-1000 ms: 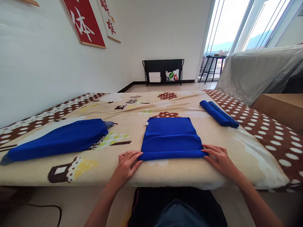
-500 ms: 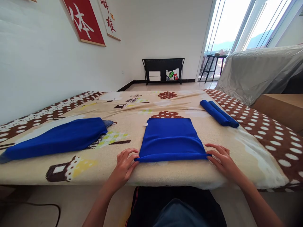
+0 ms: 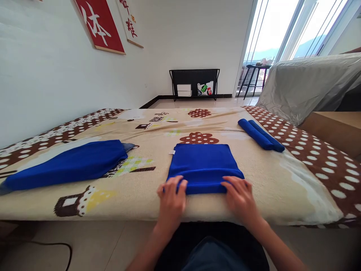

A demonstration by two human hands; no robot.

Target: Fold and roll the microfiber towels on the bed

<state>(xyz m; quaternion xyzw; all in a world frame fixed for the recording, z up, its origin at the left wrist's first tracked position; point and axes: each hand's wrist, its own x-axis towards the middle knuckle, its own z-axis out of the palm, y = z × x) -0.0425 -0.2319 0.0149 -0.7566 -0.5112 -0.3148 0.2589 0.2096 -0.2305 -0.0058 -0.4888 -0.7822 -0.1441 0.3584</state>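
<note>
A blue towel [image 3: 205,158] with a small white tag lies flat in front of me, its near edge rolled into a narrow band. My left hand [image 3: 172,194] curls its fingers over the left part of that band. Over the right part, the fingers of my right hand [image 3: 239,192] are bent in the same way, their tips on the fabric. Both thumbs are mostly hidden. Two rolled blue towels [image 3: 258,134] lie side by side at the right. To the left is a longer heap of blue cloth [image 3: 70,162] with a greyish end showing.
Everything lies on a bed with a cream patterned blanket [image 3: 158,137] and brown polka-dot borders. A white wall [image 3: 50,75] rises on the left. Beyond the bed stands a black rack [image 3: 194,79]; plastic-covered furniture [image 3: 316,82] is at the right. A cable [image 3: 56,244] lies on the floor.
Both hands have moved inward from the towel's near corners onto its rolled edge. The band looks thicker, and the towel's far edge has come slightly nearer.
</note>
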